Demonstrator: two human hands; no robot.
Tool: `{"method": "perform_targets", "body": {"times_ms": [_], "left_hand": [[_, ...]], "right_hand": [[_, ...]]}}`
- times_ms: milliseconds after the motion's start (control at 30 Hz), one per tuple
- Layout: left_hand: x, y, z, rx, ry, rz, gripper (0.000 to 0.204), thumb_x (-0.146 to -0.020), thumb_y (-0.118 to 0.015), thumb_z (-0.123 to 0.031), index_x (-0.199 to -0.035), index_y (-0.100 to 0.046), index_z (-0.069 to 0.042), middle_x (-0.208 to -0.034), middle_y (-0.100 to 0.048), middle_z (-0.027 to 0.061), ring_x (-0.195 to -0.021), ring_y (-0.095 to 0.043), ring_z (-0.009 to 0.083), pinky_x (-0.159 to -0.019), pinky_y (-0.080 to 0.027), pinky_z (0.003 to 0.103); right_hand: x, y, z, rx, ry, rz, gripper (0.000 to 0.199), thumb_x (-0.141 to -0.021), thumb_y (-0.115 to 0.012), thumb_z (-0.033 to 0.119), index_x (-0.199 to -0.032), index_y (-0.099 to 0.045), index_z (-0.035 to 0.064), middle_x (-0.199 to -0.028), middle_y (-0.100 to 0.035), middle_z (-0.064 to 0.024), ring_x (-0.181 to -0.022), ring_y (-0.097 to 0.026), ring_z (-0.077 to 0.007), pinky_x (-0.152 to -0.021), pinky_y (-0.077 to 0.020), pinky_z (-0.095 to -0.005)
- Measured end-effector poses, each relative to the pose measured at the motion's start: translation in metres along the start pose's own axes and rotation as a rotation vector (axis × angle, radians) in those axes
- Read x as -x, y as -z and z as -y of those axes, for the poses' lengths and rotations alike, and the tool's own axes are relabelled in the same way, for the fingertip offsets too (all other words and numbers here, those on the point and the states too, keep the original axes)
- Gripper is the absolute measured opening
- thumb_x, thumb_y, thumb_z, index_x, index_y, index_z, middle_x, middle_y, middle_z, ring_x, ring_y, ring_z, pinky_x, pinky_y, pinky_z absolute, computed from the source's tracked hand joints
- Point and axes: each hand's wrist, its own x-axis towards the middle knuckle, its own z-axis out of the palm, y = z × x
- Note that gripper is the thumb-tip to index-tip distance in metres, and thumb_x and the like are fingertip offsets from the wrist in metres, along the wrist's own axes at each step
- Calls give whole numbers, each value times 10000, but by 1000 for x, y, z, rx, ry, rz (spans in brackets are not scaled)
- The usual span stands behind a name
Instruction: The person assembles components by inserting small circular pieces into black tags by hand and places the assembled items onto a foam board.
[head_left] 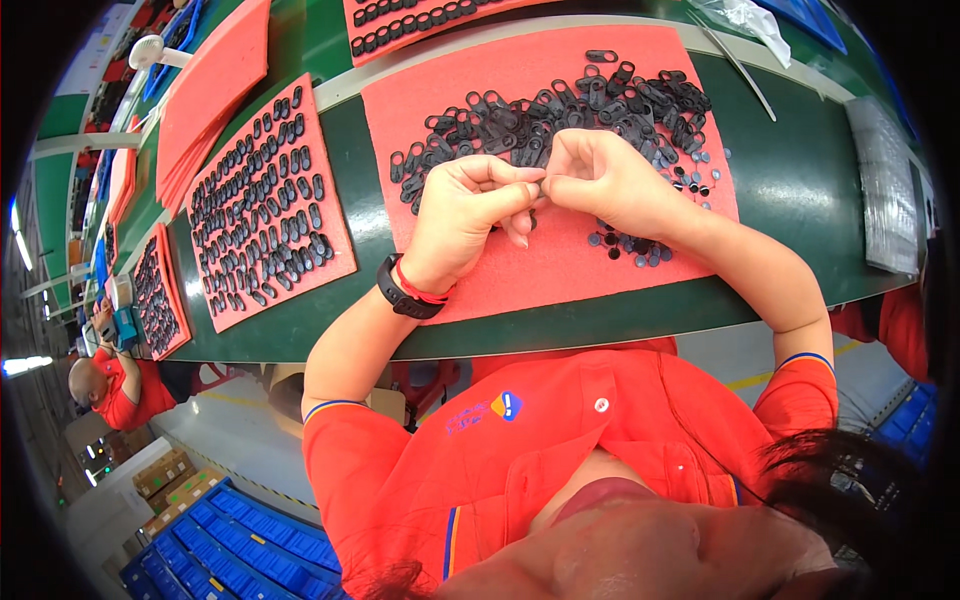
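My left hand point(468, 208) and my right hand point(612, 182) meet over a pink foam mat point(450, 290). Thumbs and fingers of both are pinched together, tip to tip. Whatever sits between them is too small and covered to make out. Just beyond the hands lies a loose pile of black plastic parts point(500, 125), each with a ring-shaped end. Small round discs point(640, 248), some dark and some silvery, are scattered beside and below my right wrist.
On the left, another pink foam sheet point(335, 240) carries rows of black parts, near stacked bare foam sheets point(215, 90). Metal tweezers point(735, 70) lie at the far right of the green table point(800, 190), near clear plastic trays point(882, 185). A co-worker point(120, 385) sits far left.
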Motion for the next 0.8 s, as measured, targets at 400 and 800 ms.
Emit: {"method": "perform_targets", "body": {"times_ms": [400, 800], "left_hand": [[-1, -2, 2, -18, -28, -3, 94, -789, -592, 6, -871, -604, 51, -721, -628, 102, -526, -578, 97, -454, -494, 207], [4, -3, -4, -31, -19, -33, 147, -812, -585, -24, -948, -619, 17, -786, -638, 105, -560, -538, 75, -488, -457, 194]], "right_hand": [[-3, 1, -5, 31, 34, -46, 106, -757, -553, 110, -736, -493, 25, -686, -505, 11, -623, -424, -35, -528, -334, -191], [1, 0, 3, -119, 35, 22, 112, -800, -547, 128, -762, -494, 37, -651, -493, 15, -578, -410, -28, -492, -303, -181]]}}
